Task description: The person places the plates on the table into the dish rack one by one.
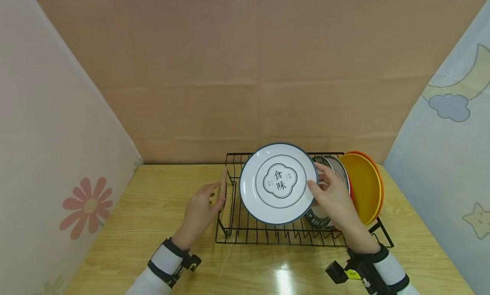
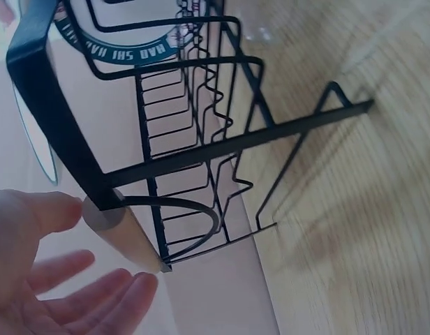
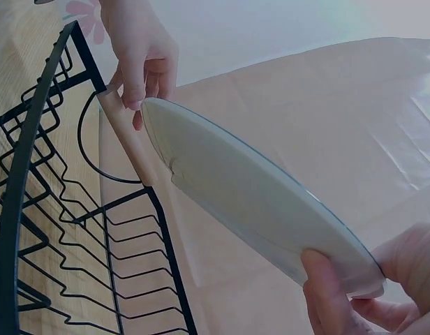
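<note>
A white plate (image 1: 278, 183) with a blue rim and printed characters is tilted above the black wire dish rack (image 1: 264, 240), its face toward the head camera. My right hand (image 1: 337, 197) pinches it at its right edge; the thumb lies on the face and the fingers are behind. Edge-on, the same plate (image 3: 250, 195) shows its pale underside in the right wrist view. My left hand (image 1: 203, 207) is at the rack's left end and holds the wooden handle (image 2: 124, 234), with the thumb against one end and the fingers near the other.
Plates with dark green patterned bands (image 1: 318, 218) stand in the rack's right part. Beside them, a yellow plate (image 1: 357, 184) and an orange plate (image 1: 379, 188) lean at the right end. The wooden table (image 1: 172, 180) meets a brown-covered wall (image 1: 245, 95) behind the rack.
</note>
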### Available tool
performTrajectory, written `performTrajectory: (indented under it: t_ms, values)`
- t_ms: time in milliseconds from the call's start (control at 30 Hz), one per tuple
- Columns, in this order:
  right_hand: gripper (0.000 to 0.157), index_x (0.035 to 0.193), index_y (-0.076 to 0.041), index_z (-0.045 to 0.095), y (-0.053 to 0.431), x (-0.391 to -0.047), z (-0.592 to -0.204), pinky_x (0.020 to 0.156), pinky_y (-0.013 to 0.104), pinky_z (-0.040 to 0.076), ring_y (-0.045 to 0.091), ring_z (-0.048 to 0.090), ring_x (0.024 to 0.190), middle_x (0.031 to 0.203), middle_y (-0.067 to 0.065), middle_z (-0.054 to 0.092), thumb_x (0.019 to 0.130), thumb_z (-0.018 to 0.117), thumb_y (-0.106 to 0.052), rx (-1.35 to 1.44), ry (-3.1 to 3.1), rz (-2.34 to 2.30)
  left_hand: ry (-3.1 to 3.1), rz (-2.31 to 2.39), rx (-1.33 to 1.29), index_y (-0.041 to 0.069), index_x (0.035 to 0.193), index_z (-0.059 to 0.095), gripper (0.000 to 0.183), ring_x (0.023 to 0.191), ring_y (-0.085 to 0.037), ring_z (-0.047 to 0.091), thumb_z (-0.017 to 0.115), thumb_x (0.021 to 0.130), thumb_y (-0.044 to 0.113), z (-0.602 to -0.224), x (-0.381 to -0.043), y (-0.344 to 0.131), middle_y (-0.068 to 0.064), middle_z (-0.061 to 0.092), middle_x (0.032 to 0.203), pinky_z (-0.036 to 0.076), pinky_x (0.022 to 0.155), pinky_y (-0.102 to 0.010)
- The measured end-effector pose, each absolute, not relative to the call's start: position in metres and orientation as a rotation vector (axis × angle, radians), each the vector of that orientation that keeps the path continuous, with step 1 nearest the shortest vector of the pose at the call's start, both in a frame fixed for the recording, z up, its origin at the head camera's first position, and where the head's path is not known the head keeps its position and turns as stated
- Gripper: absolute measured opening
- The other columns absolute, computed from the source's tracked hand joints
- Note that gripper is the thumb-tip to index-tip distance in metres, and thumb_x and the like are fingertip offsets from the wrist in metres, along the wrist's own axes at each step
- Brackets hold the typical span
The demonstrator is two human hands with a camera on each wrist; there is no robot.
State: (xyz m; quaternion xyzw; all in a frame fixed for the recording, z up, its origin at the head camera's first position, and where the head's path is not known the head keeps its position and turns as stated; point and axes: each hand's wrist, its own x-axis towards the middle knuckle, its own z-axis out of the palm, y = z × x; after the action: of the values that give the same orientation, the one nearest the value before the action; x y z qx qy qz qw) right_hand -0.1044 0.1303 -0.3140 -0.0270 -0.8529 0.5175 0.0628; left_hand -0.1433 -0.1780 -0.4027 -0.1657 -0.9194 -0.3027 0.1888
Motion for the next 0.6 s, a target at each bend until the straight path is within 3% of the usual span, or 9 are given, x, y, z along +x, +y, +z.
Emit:
performTrajectory:
  t_ms: [333, 600]
  values:
    - [0.051, 0.138, -0.008, 0.04, 0.132, -0.111, -0.306, 0.05, 0.026, 0.054, 0.021, 0.063, 0.07, 0.104, 0.019, 0.058, 0.09, 0.056, -0.013, 0.013, -2.603, 1.38, -2.673, -1.152, -0.36, 0.001, 0.122, 0.058, 0.044, 0.08, -0.023, 0.067, 0.069, 0.08, 0.012, -0.4, -0.15, -0.173, -0.015, 0.063, 0.115, 0.049, 0.048, -0.017]
    - [0.05, 0.137, -0.009, 0.043, 0.133, -0.118, -0.297, 0.047, 0.024, 0.052, 0.019, 0.063, 0.064, 0.099, 0.016, 0.058, 0.089, 0.058, -0.013, 0.11, -2.601, 1.254, -2.745, -1.315, -0.274, 0.001, 0.126, 0.054, 0.047, 0.063, -0.012, 0.066, 0.067, 0.082, 0.008, -0.398, -0.154, -0.171, -0.015, 0.065, 0.107, 0.045, 0.041, -0.02]
